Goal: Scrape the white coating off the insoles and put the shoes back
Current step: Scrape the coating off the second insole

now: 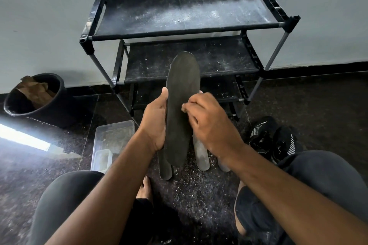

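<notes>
The long dark grey flat foam insole [182, 105] is standing upright at the centre of the view, and the risk is that it is bending or slipping sideways if the scraping presses harder than the grip resists, scattering more white flakes over the dark speckled floor [199, 195]. The left hand [154, 123] is clamping its 9 o'clock edge, thumb on the face, while the right hand [209, 121] is working at 3 o'clock, fingers [189, 106] curled together against the surface; whether they are pinching a scraper, I cannot tell.
</notes>
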Tool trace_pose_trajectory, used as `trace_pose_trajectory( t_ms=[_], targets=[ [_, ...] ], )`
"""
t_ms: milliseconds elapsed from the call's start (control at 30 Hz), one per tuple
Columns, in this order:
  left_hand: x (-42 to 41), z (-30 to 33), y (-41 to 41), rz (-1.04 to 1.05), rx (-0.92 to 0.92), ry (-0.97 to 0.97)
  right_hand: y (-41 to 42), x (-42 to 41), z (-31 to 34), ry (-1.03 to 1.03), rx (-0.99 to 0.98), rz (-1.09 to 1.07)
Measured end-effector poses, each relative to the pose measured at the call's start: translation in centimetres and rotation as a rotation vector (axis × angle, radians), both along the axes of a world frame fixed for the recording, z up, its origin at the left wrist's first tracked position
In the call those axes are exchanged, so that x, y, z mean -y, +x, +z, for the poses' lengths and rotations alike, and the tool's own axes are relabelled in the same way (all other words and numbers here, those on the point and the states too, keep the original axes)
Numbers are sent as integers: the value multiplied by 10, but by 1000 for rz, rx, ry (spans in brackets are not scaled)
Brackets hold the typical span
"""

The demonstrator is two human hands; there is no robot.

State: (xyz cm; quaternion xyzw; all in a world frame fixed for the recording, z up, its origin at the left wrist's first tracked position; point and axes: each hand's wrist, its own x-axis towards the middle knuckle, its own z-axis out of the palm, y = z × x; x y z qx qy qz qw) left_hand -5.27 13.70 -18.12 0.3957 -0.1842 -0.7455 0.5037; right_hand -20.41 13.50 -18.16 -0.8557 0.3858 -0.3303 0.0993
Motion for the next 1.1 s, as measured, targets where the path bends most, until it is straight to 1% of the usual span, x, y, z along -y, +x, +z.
trace_pose_trajectory(
  t_ms=[100, 167, 233, 300, 400, 467, 667, 733, 833, 900, 967, 1100],
  targets=[
    [0, -3, -2, 7, 9, 0, -5, 6, 2, -5, -4, -66],
    [2, -3, 2, 8, 1, 2, -2, 3, 1, 39, 44, -62],
    [3, -3, 6, 1, -8, -10, 2, -4, -2, 101, 126, -15],
    [4, -3, 10, 30, -60, -22, 5, -14, -3, 160, 174, 54],
    [5, -3, 15, 106, -154, -15, 8, -28, -1, 193, 173, 161],
    [7, -4, 16, 104, -177, -21, 10, -27, 0, 187, 174, 168],
    [5, -2, 7, -5, -134, 11, 12, -12, 3, 178, 308, 8],
    [5, -3, 7, 8, -126, 27, 15, -18, 3, 198, 315, 48],
    [7, -2, 11, 86, -118, 27, 16, -32, 4, 226, 286, 167],
    [8, -3, 13, 128, -122, 15, 16, -36, 5, 236, 264, 208],
    [8, -4, 12, 122, -115, 19, 16, -31, 4, 213, 266, 184],
    [5, -5, 3, 39, -80, 15, 17, -17, 0, 186, 295, 58]
  ],
)
